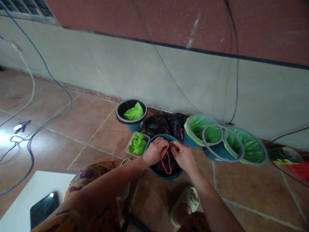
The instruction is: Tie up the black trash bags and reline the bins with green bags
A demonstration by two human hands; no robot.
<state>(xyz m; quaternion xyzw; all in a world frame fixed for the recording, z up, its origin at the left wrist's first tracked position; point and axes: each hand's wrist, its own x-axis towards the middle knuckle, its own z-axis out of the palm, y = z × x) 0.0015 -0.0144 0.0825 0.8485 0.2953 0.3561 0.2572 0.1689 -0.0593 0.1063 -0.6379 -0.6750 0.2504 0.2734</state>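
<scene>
My left hand [154,151] and my right hand [183,156] meet over a blue trash bin [166,176], fingers pinched. Between them runs a red drawstring [166,169], with a loop hanging down from my left fingers. Below it, a black garbage bag [158,168] sits inside the bin, partly hidden by my hands. Just behind stand two black bags with red drawstrings, a fuller one [156,125] and another [177,122]. To the left of the bin is a clear tub [127,149] holding bright green plastic bags [137,144].
A grey-rimmed bin [136,125] with green plastic inside stands by the wall. Right of me are two green-lined bins [202,120] [253,145] with loose grey rings [212,154] on top. A phone [44,209] lies on a white surface at left; a blue cable [49,120] crosses the floor.
</scene>
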